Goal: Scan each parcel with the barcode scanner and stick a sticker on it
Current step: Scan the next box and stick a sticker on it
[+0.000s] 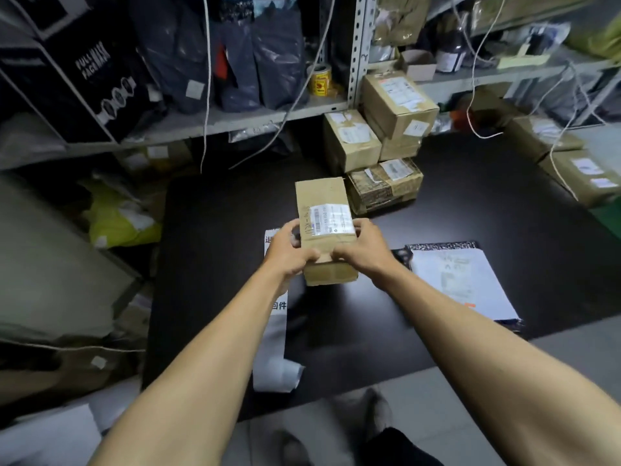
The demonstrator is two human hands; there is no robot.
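A long brown cardboard parcel (323,210) with a white shipping label on top is held over the black table (218,250). My left hand (288,250) grips its left side and near end. My right hand (364,248) grips its right side, thumb on top near the label. A strip of white stickers (274,351) with printed characters lies on the table under my left forearm and curls at the near edge. No barcode scanner can be made out.
A white poly mailer (467,280) lies on the table to the right. Stacked brown boxes (379,142) stand at the back, more boxes (578,166) at far right. Metal shelves (235,121) with dark bags, a tape roll (321,80) and hanging cords rise behind. A yellow bag (117,220) lies left.
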